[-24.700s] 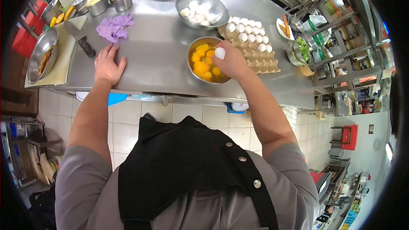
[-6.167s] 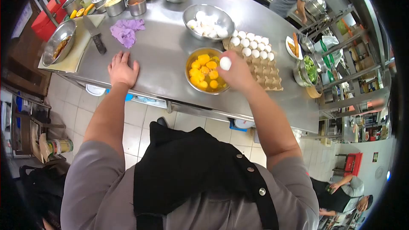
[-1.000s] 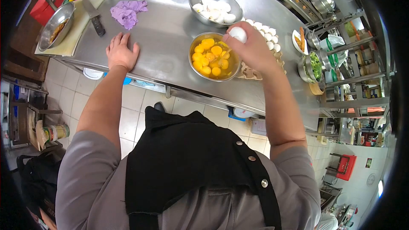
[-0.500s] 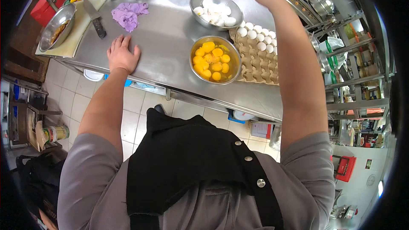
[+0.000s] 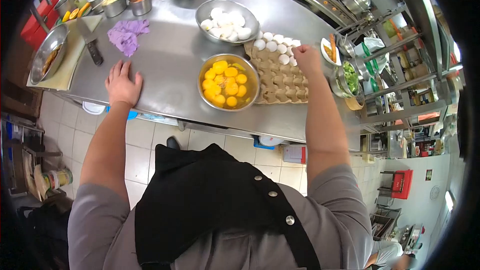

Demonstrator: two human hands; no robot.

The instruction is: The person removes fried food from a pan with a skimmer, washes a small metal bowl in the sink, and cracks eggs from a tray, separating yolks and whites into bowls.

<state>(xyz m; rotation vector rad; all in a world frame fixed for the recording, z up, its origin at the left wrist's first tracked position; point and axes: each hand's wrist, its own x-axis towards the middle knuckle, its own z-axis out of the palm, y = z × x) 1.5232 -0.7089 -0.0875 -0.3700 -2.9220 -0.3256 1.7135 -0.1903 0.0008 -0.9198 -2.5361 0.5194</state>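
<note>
My left hand (image 5: 123,85) lies flat on the steel counter, fingers spread, holding nothing. Over the right part of the cardboard egg tray (image 5: 274,80), my right hand (image 5: 307,60) has its fingers curled in beside the white eggs (image 5: 271,46). Whatever it may hold is hidden by the fingers. Left of the tray, a metal bowl (image 5: 202,90) contains several egg yolks (image 5: 231,88) in clear egg white, with a small speckled patch in the middle. Behind it stands another metal bowl (image 5: 199,16) with white eggshells (image 5: 227,24) in it.
A purple cloth (image 5: 126,36) and a knife (image 5: 93,50) lie near my left hand. The cutting board (image 5: 75,70) at far left carries a tilted metal bowl (image 5: 50,52). Metal containers (image 5: 140,2) line the back left. Bowls of food (image 5: 350,77) stand at the right edge.
My right hand has come down and back from beyond the eggshell bowl to the egg tray. My left hand stays flat on the counter. The camera view has shifted.
</note>
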